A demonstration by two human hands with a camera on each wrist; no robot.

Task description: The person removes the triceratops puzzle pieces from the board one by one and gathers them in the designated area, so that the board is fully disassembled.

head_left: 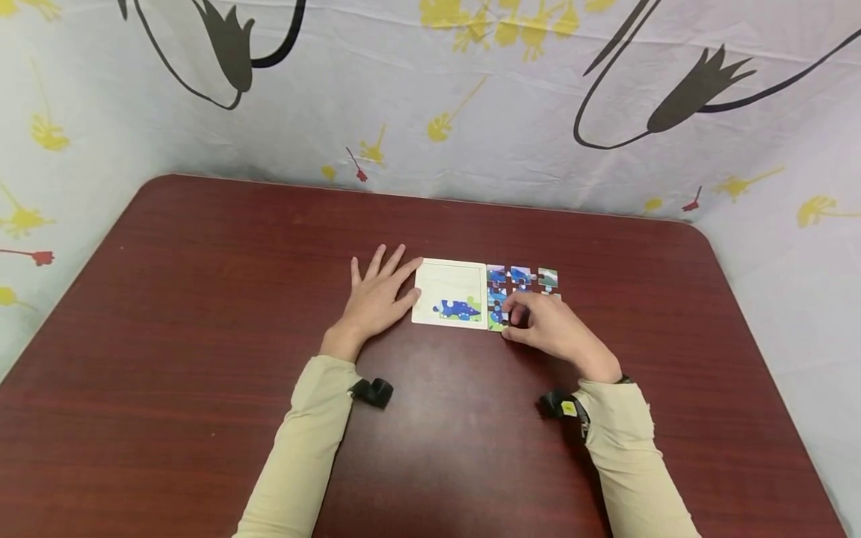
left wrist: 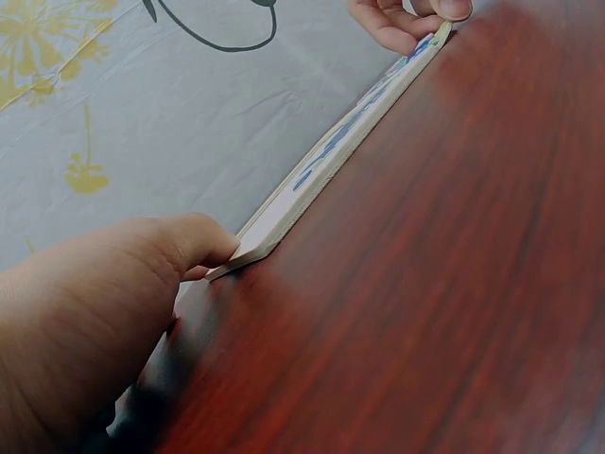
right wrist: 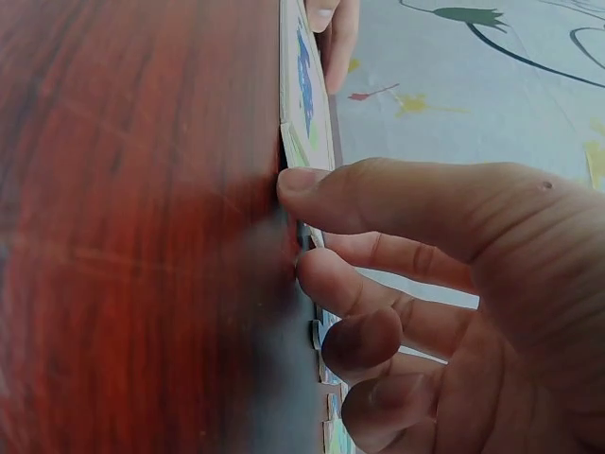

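My left hand (head_left: 378, 297) lies on the table with fingers spread, its thumb and index finger touching the left edge of a square wooden puzzle frame (head_left: 449, 269). A few joined puzzle pieces (head_left: 460, 308), blue and green, lie in the frame's lower right corner. Beside the frame's right edge are several loose pieces (head_left: 521, 275) in rows. My right hand (head_left: 554, 326) is over the lower ones, fingers bent, with thumb and index finger at a green-blue puzzle piece (head_left: 496, 325) by the frame's corner. That piece (right wrist: 295, 147) looks slightly raised in the right wrist view; its far end is hidden by the thumb.
The brown wooden table (head_left: 430, 448) has rounded far corners. A pale patterned cloth (head_left: 403, 90) hangs behind it and along the sides. Black straps with small devices (head_left: 372, 392) are on both wrists, over beige sleeves.
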